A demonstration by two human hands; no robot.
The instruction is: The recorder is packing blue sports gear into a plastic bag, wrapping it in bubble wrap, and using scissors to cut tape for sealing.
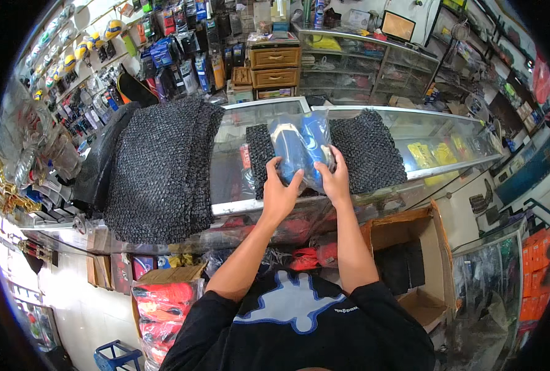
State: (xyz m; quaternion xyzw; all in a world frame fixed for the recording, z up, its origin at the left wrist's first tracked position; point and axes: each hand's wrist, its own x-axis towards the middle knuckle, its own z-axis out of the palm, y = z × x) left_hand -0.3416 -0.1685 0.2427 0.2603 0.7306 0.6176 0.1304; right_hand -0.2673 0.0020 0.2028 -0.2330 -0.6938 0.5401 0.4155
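My left hand (279, 192) and my right hand (334, 178) hold a pair of blue shin guards or similar padded items (290, 146) in a clear plastic bag, one hand at each side of its lower end. The bag is above a sheet of black bubble wrap (367, 153) spread on the glass display counter. To the left, a larger stack of black bubble wrap (161, 171) lies over the counter and hangs past its front edge.
The glass counter (423, 174) has a metal-edged top and holds yellow packets. An open cardboard box (437, 264) stands below right, and a box of red bagged goods (166, 297) below left. A blue stool (117, 355) is on the floor. Wooden drawers (275, 58) stand behind the counter.
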